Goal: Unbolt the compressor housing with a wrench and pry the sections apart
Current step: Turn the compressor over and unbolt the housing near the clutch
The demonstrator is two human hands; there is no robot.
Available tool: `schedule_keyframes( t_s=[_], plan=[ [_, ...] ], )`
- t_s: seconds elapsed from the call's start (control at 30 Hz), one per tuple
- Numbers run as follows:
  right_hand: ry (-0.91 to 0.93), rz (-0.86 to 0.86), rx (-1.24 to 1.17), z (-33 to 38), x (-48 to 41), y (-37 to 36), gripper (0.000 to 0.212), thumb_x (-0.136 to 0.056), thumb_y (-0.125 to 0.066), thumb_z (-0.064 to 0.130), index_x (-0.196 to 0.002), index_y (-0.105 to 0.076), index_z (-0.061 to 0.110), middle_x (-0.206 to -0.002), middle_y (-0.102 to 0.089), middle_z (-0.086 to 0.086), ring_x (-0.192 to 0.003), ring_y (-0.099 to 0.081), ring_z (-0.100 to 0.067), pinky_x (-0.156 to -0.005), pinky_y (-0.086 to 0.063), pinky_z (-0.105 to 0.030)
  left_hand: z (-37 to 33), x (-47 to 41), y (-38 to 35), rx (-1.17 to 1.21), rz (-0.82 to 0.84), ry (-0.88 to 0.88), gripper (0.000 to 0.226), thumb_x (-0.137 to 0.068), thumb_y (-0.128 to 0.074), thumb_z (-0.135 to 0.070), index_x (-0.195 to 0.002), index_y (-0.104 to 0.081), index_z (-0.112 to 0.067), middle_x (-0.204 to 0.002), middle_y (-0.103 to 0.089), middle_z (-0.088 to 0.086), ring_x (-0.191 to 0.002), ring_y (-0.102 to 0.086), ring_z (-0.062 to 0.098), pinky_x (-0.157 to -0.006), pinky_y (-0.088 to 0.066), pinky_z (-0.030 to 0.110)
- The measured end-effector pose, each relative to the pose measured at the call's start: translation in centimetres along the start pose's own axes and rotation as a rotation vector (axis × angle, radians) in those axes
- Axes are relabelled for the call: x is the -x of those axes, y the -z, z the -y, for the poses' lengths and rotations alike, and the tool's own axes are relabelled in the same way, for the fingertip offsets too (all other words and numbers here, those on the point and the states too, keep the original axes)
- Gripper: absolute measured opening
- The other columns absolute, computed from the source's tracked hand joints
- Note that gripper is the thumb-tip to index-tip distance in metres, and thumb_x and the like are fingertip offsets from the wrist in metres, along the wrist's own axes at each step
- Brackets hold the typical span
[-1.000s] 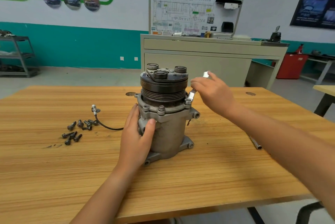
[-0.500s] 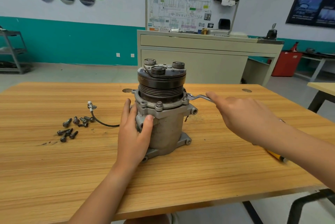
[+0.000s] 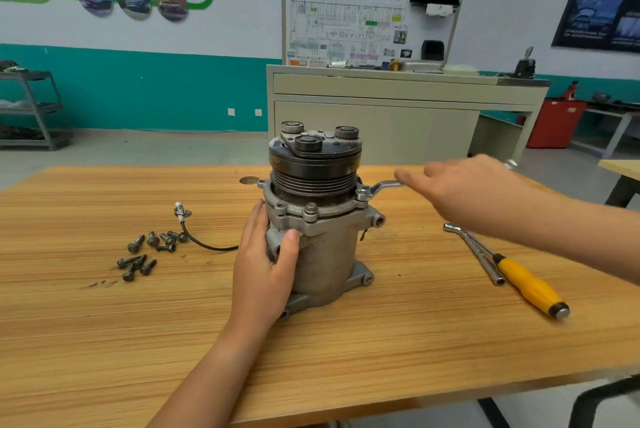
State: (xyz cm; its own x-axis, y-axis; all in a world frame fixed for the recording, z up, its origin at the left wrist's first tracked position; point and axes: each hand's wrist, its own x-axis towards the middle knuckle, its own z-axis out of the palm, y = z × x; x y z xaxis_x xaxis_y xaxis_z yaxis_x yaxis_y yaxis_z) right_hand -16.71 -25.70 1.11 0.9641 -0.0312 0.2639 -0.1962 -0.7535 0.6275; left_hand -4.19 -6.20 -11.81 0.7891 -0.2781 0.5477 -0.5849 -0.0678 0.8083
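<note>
The compressor (image 3: 322, 247) is standing upright mid-table (image 3: 104, 341), and the left hand (image 3: 263, 275) is wrapping its side, thumb pressing the housing front. The wrench (image 3: 381, 186) is sitting on a flange bolt (image 3: 362, 194) at the right. The right hand (image 3: 474, 192), blurred, is lying over the handle with fingers stretched out, though I cannot tell whether it is truly gripping. Loose bolts (image 3: 145, 251) are lying off to the left.

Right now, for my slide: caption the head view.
Left hand steadies the upright compressor; right hand presses the wrench seated on its flange.

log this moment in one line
left hand: grips grey metal compressor housing | right hand: on silver wrench | wrench: head on upper flange
</note>
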Motion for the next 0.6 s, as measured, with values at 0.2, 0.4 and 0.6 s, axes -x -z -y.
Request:
schedule_keyframes(
  t_s=[0.2, 0.4, 0.6],
  plan=[
    [0.061, -0.466, -0.278, 1.7, -5.6, -3.5, 0.019, -0.071, -0.062, -0.017, -0.085, -0.067, -0.005, -0.079, -0.069, -0.018, -0.068, -0.066, -0.03, -0.066, -0.055, -0.044, 0.0, -0.1, 0.2, -0.024, 0.032, -0.022, 0.077, -0.08, -0.034, -0.057, -0.146, -0.033, -0.018, -0.152, -0.03, -0.008, -0.139, -0.021, -0.001, -0.115, -0.02, 0.023],
    [-0.145, -0.572, -0.63, 1.5, -2.3, -1.5, 0.031, -0.09, -0.052, 0.006, -0.118, -0.055, -0.007, -0.07, -0.065, -0.018, -0.058, -0.062, -0.033, -0.052, -0.052, -0.042, 0.2, 0.0, 0.4, -0.042, 0.048, -0.007, 0.064, -0.085, -0.037, -0.05, -0.144, -0.02, -0.031, -0.145, -0.015, -0.023, -0.13, -0.01, -0.017, -0.094, -0.007, -0.009],
    [-0.091, -0.192, -0.341, 2.0, 3.1, 1.7, 0.046, -0.094, -0.033, 0.022, -0.139, -0.035, 0.018, -0.076, -0.062, -0.003, -0.059, -0.057, -0.025, -0.049, -0.049, -0.034, 0.2, -0.1, 0.2, -0.052, 0.033, -0.011, 0.069, -0.085, -0.037, -0.049, -0.147, -0.025, -0.023, -0.145, -0.017, -0.021, -0.131, -0.011, -0.014, -0.094, -0.007, -0.009]
  ],
)
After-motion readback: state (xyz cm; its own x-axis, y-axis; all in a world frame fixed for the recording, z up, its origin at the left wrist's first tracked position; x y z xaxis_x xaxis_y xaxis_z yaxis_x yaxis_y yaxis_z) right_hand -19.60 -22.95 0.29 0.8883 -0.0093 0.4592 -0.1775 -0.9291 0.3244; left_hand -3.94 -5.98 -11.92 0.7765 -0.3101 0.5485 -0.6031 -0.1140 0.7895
